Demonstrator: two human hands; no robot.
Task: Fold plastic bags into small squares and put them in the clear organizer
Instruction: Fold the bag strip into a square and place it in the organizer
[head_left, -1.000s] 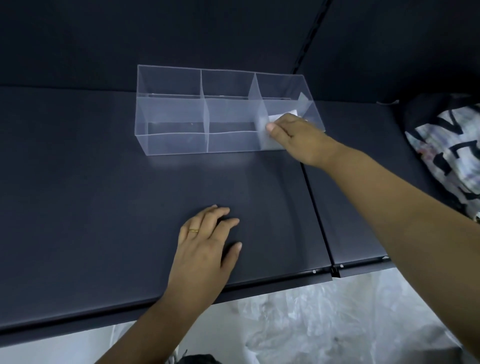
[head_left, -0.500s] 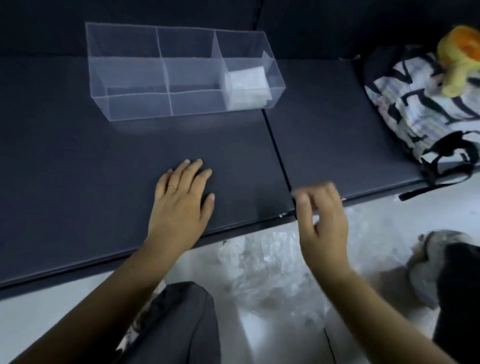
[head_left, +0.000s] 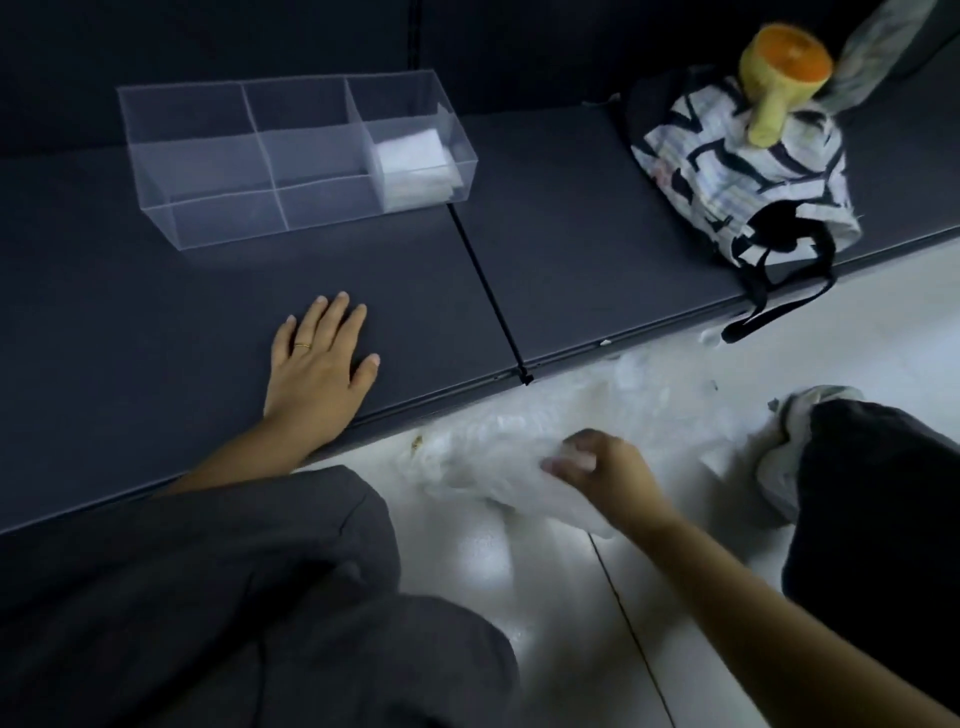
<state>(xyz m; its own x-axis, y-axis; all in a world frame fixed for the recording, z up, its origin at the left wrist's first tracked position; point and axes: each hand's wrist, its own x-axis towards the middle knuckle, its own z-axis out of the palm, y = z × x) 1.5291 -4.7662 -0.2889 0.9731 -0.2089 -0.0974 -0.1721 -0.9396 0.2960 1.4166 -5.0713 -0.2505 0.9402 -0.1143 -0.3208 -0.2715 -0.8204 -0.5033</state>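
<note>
organizer (head_left: 228, 221), folded bag (head_left: 410, 156) inside (right end)

Dark mat (head_left: 545, 234) lies open between organizer (head_left: 208, 156) and patterned bag (head_left: 727, 171) — left hand (head_left: 318, 364) rests flat near its front edge.

Left hand (head_left: 317, 358) flat on mat (head_left: 156, 312), right hand (head_left: 605, 467) curled around plastic bags (head_left: 493, 452)

Bare forearms; gold ring (head_left: 303, 345) on left hand (head_left: 315, 368); dark grey trousers (head_left: 218, 597).
</note>
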